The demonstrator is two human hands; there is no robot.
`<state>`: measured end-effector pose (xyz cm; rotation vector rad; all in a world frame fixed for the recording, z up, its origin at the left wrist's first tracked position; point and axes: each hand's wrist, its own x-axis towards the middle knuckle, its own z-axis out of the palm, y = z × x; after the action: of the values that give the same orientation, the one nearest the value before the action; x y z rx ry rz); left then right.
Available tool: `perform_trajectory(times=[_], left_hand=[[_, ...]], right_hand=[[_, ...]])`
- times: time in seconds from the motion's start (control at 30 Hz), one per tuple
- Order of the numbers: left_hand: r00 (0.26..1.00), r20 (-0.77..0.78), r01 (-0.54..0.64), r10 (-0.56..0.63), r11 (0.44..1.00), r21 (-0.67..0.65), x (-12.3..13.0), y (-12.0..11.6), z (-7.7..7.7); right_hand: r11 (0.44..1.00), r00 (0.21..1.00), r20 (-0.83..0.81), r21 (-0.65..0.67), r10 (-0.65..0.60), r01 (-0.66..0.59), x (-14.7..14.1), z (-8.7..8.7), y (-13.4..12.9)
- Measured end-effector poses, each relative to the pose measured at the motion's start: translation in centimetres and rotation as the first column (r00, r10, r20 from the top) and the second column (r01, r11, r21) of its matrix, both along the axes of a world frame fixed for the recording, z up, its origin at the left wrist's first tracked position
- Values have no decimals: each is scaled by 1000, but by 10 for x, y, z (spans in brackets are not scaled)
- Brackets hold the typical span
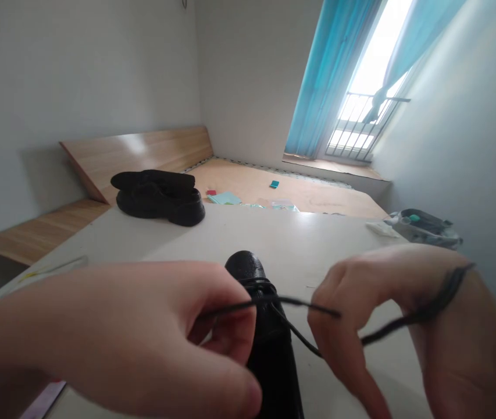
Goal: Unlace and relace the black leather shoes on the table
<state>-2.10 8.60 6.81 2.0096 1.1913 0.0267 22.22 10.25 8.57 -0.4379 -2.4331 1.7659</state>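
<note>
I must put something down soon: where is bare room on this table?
Bare white tabletop lies between the black shoe pair and the laced black shoe. It is crowded at that shoe, between your left hand and right hand.

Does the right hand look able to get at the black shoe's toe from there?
Probably yes: the right hand sits just beside the black shoe, only the lace between, though it loops around that hand.

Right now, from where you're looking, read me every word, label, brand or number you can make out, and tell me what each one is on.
No readable text anywhere in view.
The black shoe and its lace, between the left hand and right hand: no lettering visible.
The teal packet, pale blue card and grey bag: too small or blurred to read.
</note>
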Motion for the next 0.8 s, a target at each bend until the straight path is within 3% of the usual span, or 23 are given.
perform_trajectory(times=[0.07,0.13,0.2,0.27,0.3,0.37,0.4,0.47,0.53,0.57,0.6,0.63,0.8], left_hand=[[984,-152,79,-97,990,-118,-2,2,0],[946,-265,149,-187,976,-156,-5,7,-2],[924,-326,170,-201,978,-122,-7,14,-8],[934,-316,158,-166,986,-52,-8,20,-15],[946,-291,145,-141,989,-7,-7,22,-19],[970,-226,109,-84,989,99,-3,26,-25],[979,-196,92,-61,984,154,-1,27,-28],[986,-162,70,-28,964,256,5,29,-32],[985,-169,71,-16,943,324,11,29,-35],[984,-178,78,-18,939,335,13,30,-37],[982,-185,84,-22,938,337,14,29,-39],[982,-184,91,-30,939,331,15,29,-41],[987,-129,127,-94,954,271,17,31,-45]], right_hand=[[995,985,152,29,85,-91,4,7,-1],[994,976,207,74,64,-81,11,6,1],[995,992,119,78,44,-54,20,-3,7],[997,995,-57,-9,81,-82,30,-14,19],[978,980,-78,-86,184,-190,35,-19,26],[955,977,-46,-204,210,-215,42,-26,40],[964,988,-42,-217,147,-153,44,-28,45],[980,982,-55,-99,-180,174,42,-30,53],[864,870,-62,99,-489,493,33,-32,54],[792,813,-28,212,-581,573,27,-33,53],[748,781,27,310,-623,586,20,-34,52],[746,779,95,377,-620,549,13,-35,50],[844,815,343,448,-467,295,-13,-44,38]])
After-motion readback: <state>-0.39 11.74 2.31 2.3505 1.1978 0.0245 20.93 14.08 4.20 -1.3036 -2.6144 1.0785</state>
